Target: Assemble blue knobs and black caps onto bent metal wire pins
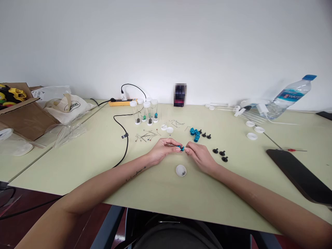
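My left hand (163,150) pinches a small teal-blue lobed piece (182,148) between thumb and fingers. A thin bent metal wire (164,141) sticks out over the same hand. Closed at the other side of the blue piece, my right hand (201,155) has its fingertips pressed together; anything in them is too small to make out. Below the hands stands a white cap (178,167) with small metal bits (184,173) in it. More blue lobed pieces (195,134) lie bunched beyond my right hand, beside black knob-like parts (222,153) with stems.
Several clear tubes (147,112) stand at the back, near a power strip (123,102). Bent wires (146,135) lie left of centre. A phone (180,95) leans on the wall. At right are a water bottle (287,97), a black slab (298,174) and a red-handled tool (292,150).
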{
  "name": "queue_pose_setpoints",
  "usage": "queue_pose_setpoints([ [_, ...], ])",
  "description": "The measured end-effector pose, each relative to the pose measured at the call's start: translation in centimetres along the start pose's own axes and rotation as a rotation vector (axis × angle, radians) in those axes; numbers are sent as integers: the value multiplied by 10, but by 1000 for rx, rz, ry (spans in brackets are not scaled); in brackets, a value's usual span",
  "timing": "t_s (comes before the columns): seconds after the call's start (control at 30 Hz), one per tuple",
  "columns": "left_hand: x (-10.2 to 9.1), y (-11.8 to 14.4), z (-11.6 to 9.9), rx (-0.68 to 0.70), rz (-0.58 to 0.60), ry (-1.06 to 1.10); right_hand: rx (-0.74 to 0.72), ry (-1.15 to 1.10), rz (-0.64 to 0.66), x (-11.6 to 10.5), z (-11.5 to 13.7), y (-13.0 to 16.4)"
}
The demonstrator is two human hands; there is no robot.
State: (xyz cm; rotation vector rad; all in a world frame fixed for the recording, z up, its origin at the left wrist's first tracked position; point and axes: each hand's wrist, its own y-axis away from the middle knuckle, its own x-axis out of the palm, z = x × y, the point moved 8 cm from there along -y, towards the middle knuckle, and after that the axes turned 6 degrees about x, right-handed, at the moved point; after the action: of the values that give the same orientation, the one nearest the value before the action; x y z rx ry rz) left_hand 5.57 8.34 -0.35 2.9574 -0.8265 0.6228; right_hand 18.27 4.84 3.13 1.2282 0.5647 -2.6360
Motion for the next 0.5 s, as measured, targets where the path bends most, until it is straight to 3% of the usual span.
queue_pose_setpoints([
  [0.17, 0, 0, 0, 1, 1, 1, -1, -26, 62, 4, 0, -1],
  [0.37, -3, 0, 0, -17, -39, 35, -49, -29, -105, -6, 0, 0],
  [0.5, 0, 1, 0, -23, -23, 39, -50, -8, -60, -3, 1, 1],
])
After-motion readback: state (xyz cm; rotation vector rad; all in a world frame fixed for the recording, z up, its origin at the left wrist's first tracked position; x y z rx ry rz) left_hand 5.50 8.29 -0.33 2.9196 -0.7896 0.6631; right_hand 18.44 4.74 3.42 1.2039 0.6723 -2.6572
